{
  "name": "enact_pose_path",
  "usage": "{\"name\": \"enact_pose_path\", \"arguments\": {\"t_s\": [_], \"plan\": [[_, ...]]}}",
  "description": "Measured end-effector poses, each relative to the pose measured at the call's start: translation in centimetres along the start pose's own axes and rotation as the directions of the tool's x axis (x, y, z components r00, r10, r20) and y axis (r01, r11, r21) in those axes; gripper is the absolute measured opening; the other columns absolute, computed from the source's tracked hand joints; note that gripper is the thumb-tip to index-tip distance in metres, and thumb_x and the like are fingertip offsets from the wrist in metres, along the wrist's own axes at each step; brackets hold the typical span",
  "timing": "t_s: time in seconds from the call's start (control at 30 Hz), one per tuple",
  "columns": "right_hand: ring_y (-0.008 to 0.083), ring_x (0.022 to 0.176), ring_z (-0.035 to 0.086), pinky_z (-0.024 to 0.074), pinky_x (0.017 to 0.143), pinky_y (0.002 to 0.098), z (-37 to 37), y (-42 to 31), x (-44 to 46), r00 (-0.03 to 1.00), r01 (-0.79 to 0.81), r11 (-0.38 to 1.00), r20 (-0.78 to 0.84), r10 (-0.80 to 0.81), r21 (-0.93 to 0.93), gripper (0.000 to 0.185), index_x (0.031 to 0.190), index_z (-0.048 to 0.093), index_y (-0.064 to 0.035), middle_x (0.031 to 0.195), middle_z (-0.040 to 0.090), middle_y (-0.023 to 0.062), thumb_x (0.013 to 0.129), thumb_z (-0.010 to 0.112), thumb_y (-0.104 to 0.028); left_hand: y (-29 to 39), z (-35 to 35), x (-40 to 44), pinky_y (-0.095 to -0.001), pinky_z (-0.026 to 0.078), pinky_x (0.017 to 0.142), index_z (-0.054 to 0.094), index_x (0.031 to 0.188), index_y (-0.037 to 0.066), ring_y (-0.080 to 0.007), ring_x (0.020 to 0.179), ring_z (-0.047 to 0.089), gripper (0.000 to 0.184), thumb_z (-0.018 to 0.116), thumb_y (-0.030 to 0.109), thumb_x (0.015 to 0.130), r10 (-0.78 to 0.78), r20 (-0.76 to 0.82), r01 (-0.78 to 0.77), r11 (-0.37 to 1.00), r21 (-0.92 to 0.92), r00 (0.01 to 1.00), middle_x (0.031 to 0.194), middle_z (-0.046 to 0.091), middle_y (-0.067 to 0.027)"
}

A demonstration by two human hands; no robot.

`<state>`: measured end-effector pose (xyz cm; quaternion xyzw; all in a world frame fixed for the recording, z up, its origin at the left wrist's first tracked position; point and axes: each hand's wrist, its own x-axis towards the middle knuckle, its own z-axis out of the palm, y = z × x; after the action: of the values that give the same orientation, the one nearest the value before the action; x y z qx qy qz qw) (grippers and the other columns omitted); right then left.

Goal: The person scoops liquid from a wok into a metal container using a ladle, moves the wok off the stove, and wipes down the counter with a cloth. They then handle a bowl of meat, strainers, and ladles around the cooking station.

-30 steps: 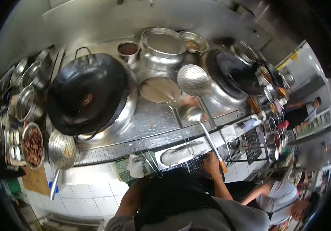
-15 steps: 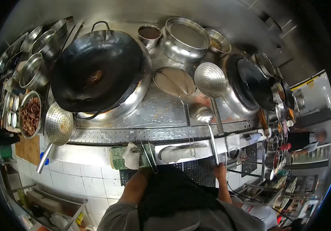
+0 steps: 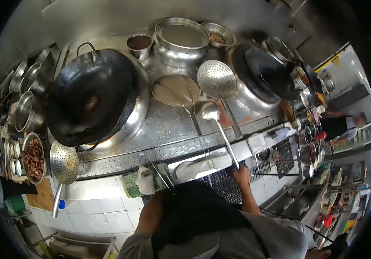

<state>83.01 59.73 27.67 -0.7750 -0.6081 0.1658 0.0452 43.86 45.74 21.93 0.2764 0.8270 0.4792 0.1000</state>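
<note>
My right hand [image 3: 240, 176] is closed around the handle end of a metal ladle [image 3: 211, 112], whose bowl rests on the steel stove top. Left of the ladle lies a round fine-mesh strainer [image 3: 174, 91] with a long wire handle. To its right is a perforated skimmer [image 3: 216, 80]. My left forearm [image 3: 151, 213] reaches down beside the black apron, and its hand is hidden. Thin metal rods [image 3: 163, 176] lie close to that arm, beside a folded white cloth [image 3: 145, 180] on a green patterned piece. A large black wok [image 3: 92, 95] sits tilted on the left burner.
Another perforated skimmer [image 3: 63, 162] hangs over the front edge, next to a bowl of browned meat pieces [image 3: 34, 159]. A lidded steel pot [image 3: 181, 41] and a cup of dark liquid [image 3: 139, 45] stand behind. A second wok [image 3: 272, 73] is at right. Another person [image 3: 341, 127] stands far right.
The camera view has turned, so the stove shows tilted and shifted left. My right hand appears higher and stays on the ladle handle. Woks and strainers keep their places on the stove.
</note>
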Motion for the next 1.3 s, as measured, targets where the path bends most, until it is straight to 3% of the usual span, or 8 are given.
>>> {"name": "enact_pose_path", "arguments": {"t_s": [0.17,0.3,0.4,0.63,0.83,1.03,1.2,1.3], "plan": [[0.0469,0.086,0.064,0.051,0.079,0.0514,1.6,2.5,1.2,0.989,0.14,0.988,0.049,-0.137,-0.064,0.028,0.097,0.064,0.0043,0.088,0.066,0.0279,0.081,0.064,-0.018,-0.4,-0.4,0.1,-0.0384,0.052,0.068,0.064,0.086,0.012,-0.0267,0.075,0.067,0.011,0.062,0.006,0.077,-0.004,0.019,0.004,1.0,0.004,1.0,0.078,0.065,-0.0093],[0.0433,0.09,0.063,0.0526,0.079,0.0483,-2.7,-3.7,-0.2,0.866,0.397,0.918,-0.328,-0.376,-0.005,0.032,0.112,0.063,0.005,0.1,0.063,0.0257,0.084,0.06,-0.01,-0.3,-0.8,0.3,-0.0384,0.052,0.068,0.064,0.086,0.012,-0.0266,0.075,0.067,0.011,0.062,0.006,0.077,-0.014,0.013,0.014,1.0,0.008,1.0,0.078,0.065,-0.0093],[0.0431,0.093,0.064,0.052,0.083,0.049,-4.9,-10.3,-0.5,0.907,0.416,0.826,-0.111,-0.406,0.381,0.039,0.118,0.06,0.0012,0.098,0.064,0.0228,0.085,0.068,-0.018,-0.3,-1.1,0.4,-0.0384,0.052,0.068,0.064,0.086,0.012,-0.0266,0.075,0.067,0.011,0.062,0.006,0.077,-0.017,0.014,0.017,1.0,0.011,1.0,0.078,0.065,-0.0092],[0.0439,0.091,0.064,0.0526,0.082,0.0485,1.8,-19.1,1.0,0.762,0.647,0.761,-0.061,-0.645,0.036,0.056,0.128,0.053,0.0075,0.099,0.066,0.0289,0.084,0.07,-0.024,0.1,-0.9,0.5,-0.0383,0.052,0.068,0.064,0.086,0.012,-0.0265,0.075,0.067,0.011,0.062,0.006,0.077,-0.034,-0.006,0.034,0.999,0.003,0.999,0.078,0.065,-0.009],[0.0453,0.09,0.064,0.0523,0.081,0.0498,1.3,-16.2,-2.9,0.683,0.731,0.681,-0.047,-0.729,0.052,0.056,0.125,0.055,0.0081,0.099,0.065,0.0294,0.085,0.069,-0.027,0.5,-1.0,0.2,-0.0382,0.052,0.067,0.064,0.086,0.013,-0.0263,0.075,0.067,0.012,0.063,0.006,0.076,-0.094,-0.03,0.094,0.996,0.0,0.995,0.078,0.065,-0.0089],[0.0444,0.103,0.057,0.045,0.089,0.0481,-2.1,-9.3,0.0,0.805,0.591,0.749,-0.158,-0.573,0.297,0.035,0.118,0.06,0.0053,0.107,0.061,0.028,0.092,0.064,-0.019,2.2,-1.1,0.0,-0.0383,0.052,0.067,0.063,0.086,0.013,-0.0263,0.075,0.067,0.012,0.064,0.008,0.075,-0.209,0.05,0.211,0.976,-0.048,0.977,0.078,0.065,-0.0088],[0.048,0.115,0.051,0.0416,0.097,0.0511,-3.8,-1.3,1.2,0.859,0.498,0.851,-0.04,-0.511,-0.165,0.057,0.129,0.053,0.0092,0.121,0.054,0.0303,0.091,0.066,-0.031,-3.8,2.0,0.0,-0.0376,0.05,0.065,0.062,0.083,0.013,-0.026,0.075,0.066,0.015,0.068,0.013,0.069,-0.146,0.104,0.157,0.982,-0.109,0.984,0.079,0.065,-0.0094],[0.0488,0.125,0.044,0.034,0.109,0.053,-2.0,1.4,2.8,0.865,0.48,0.84,0.296,-0.405,-0.252,0.075,0.138,0.043,0.0082,0.133,0.047,0.0313,0.088,0.069,-0.04,-7.0,4.4,-0.2,-0.0383,0.049,0.065,0.061,0.084,0.013,-0.0272,0.075,0.065,0.016,0.068,0.016,0.07,-0.104,0.211,0.111,0.994,-0.02,0.972,0.078,0.065,-0.0106]]}}
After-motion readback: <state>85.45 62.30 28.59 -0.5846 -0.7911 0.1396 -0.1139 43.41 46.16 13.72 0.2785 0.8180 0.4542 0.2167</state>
